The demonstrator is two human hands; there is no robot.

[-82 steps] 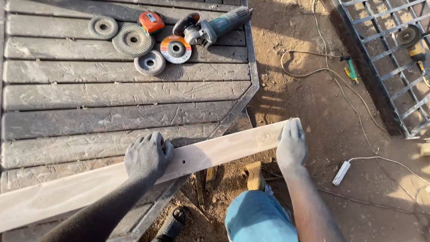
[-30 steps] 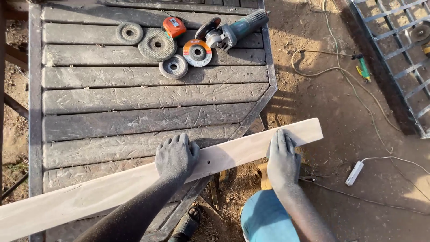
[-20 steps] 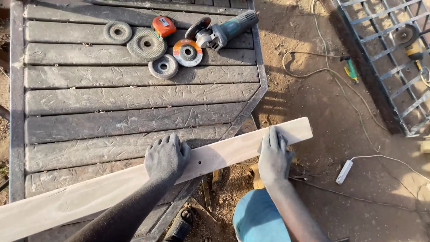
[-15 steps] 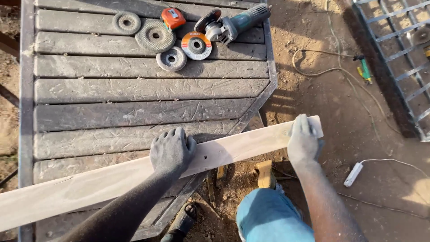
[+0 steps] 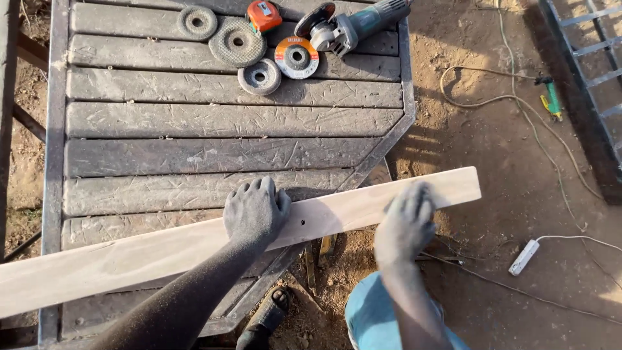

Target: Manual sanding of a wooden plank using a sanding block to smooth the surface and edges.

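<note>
The left hand lies flat and open on a long pale wooden board, pressing it down. The right hand is blurry; it looks spread open on the board near its right end. The board looks stiff, smooth and fairly light, best held with hands apart. It lies across the near edge of the table, running left to right, its right end poking out over the dirt. Farther off sit a grinder and round discs.

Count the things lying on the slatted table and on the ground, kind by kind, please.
Round discs: 4
Tape measure: 1
Angle grinder: 1
Wooden plank: 1
Green-handled tool: 1
White power strip: 1
Total: 9
</note>
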